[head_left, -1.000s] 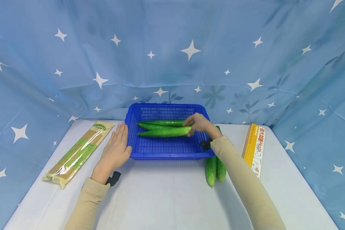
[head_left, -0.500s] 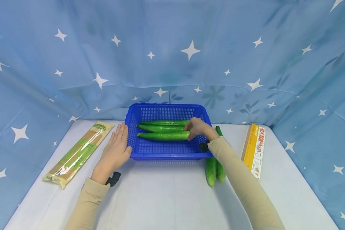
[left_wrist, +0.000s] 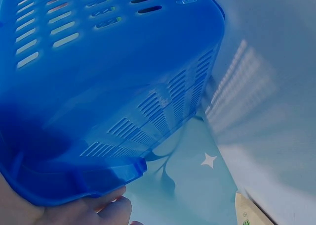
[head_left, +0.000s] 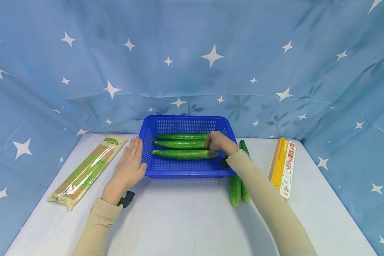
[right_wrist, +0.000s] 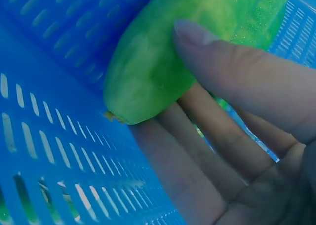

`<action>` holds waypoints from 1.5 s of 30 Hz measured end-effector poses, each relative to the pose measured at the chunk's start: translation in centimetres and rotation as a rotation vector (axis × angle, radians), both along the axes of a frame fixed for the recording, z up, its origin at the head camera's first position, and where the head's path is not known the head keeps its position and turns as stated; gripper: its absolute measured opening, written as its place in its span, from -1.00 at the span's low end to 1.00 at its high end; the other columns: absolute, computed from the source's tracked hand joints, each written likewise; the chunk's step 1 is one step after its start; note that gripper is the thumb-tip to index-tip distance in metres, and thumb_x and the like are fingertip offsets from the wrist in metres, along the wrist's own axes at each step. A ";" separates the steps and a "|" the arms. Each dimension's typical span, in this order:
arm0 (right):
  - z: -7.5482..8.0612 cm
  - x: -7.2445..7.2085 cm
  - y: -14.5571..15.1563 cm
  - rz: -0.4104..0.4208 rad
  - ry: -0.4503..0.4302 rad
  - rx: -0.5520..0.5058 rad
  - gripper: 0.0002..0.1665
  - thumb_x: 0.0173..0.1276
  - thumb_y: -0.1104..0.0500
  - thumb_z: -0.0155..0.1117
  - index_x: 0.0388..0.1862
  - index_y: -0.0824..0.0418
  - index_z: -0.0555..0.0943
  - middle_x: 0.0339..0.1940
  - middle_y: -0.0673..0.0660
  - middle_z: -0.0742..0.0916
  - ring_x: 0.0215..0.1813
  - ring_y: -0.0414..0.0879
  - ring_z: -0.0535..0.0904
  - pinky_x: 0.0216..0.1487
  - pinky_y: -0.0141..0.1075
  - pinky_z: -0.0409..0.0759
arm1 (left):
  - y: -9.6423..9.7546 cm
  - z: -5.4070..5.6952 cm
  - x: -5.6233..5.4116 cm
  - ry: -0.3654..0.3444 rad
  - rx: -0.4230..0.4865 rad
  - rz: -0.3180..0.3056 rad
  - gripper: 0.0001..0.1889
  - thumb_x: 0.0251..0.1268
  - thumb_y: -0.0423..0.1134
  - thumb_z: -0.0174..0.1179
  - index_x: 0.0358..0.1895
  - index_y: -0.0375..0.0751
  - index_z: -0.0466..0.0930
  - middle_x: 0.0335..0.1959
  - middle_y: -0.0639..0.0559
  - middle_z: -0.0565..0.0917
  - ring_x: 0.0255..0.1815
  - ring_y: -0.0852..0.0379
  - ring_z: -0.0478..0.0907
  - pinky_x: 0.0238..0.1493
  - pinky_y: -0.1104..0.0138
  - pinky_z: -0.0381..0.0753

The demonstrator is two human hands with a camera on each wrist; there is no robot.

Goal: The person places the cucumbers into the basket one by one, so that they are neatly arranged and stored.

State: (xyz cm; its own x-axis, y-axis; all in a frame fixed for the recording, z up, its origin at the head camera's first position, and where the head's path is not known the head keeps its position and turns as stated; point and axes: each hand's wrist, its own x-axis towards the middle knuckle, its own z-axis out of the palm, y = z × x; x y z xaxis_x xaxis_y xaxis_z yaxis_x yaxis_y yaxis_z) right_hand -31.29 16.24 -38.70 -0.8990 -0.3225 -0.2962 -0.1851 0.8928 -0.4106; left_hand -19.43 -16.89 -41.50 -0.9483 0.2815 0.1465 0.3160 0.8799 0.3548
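Note:
Three green cucumbers lie side by side in the blue plastic basket [head_left: 192,173]. My right hand [head_left: 218,142] reaches inside and holds the right end of the front cucumber [head_left: 180,154]. In the right wrist view, the thumb [right_wrist: 237,69] presses on one side of that cucumber [right_wrist: 153,71], with fingers on its other side. Behind it are the middle cucumber [head_left: 179,144] and the back cucumber [head_left: 180,136]; my right hand hides the right end of the middle one. My left hand [head_left: 129,165] has straight fingers against the basket's left side.
Two more cucumbers [head_left: 235,192] lie on the white table just right of the basket, partly behind my right arm. A noodle packet [head_left: 88,170] lies at left, a yellow and white pasta box [head_left: 283,169] at right. A blue star-patterned curtain [head_left: 185,64] surrounds the table.
My right hand has brought the front cucumber toward the basket's near side, and it now lies apart from the middle one. My left hand has stayed still.

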 end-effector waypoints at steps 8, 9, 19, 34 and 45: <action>0.0 0.2 -0.1 0.008 0.011 0.047 -0.58 -0.05 0.41 0.58 -0.13 0.29 0.77 -0.07 0.20 0.77 0.10 0.13 0.62 -0.02 -0.15 0.70 | 0.0 -0.1 -0.1 0.005 -0.007 -0.001 -0.21 0.41 -0.27 -0.08 0.54 -0.52 -0.27 0.60 -0.35 -0.26 0.61 -0.21 -0.37 0.56 -0.10 -0.22; 0.0 0.2 -0.1 0.009 0.020 0.045 -0.60 -0.06 0.41 0.58 -0.15 0.29 0.78 -0.08 0.19 0.77 0.10 0.13 0.63 -0.02 -0.15 0.70 | 0.0 -0.1 -0.1 0.005 -0.007 -0.001 -0.21 0.41 -0.27 -0.08 0.54 -0.52 -0.27 0.60 -0.35 -0.26 0.61 -0.21 -0.37 0.56 -0.10 -0.22; 0.0 0.2 0.3 -0.032 0.100 0.048 -0.63 -0.10 0.34 0.64 -0.21 0.30 0.79 -0.13 0.20 0.79 0.12 0.19 0.60 0.07 -0.08 0.67 | 0.1 0.2 0.1 0.003 -0.001 -0.002 -0.21 0.41 -0.27 -0.09 0.54 -0.53 -0.27 0.59 -0.35 -0.26 0.61 -0.21 -0.37 0.56 -0.10 -0.22; 4.5 2.3 1.0 -0.030 0.036 -0.042 -0.50 0.08 0.21 0.57 0.03 0.34 0.70 0.14 0.32 0.67 0.19 0.24 0.55 0.14 0.02 0.61 | 0.1 0.3 0.0 0.004 0.003 -0.005 -0.21 0.41 -0.27 -0.09 0.54 -0.53 -0.28 0.59 -0.37 -0.26 0.60 -0.22 -0.37 0.56 -0.10 -0.22; 8.1 6.9 4.4 -0.031 0.218 -0.261 -0.55 0.22 0.22 0.46 0.05 0.41 0.64 -0.04 0.32 0.73 0.03 0.18 0.65 0.06 0.00 0.64 | 0.0 0.1 0.1 -0.010 0.003 -0.005 -0.21 0.42 -0.27 -0.10 0.54 -0.52 -0.29 0.60 -0.33 -0.30 0.60 -0.23 -0.37 0.56 -0.08 -0.25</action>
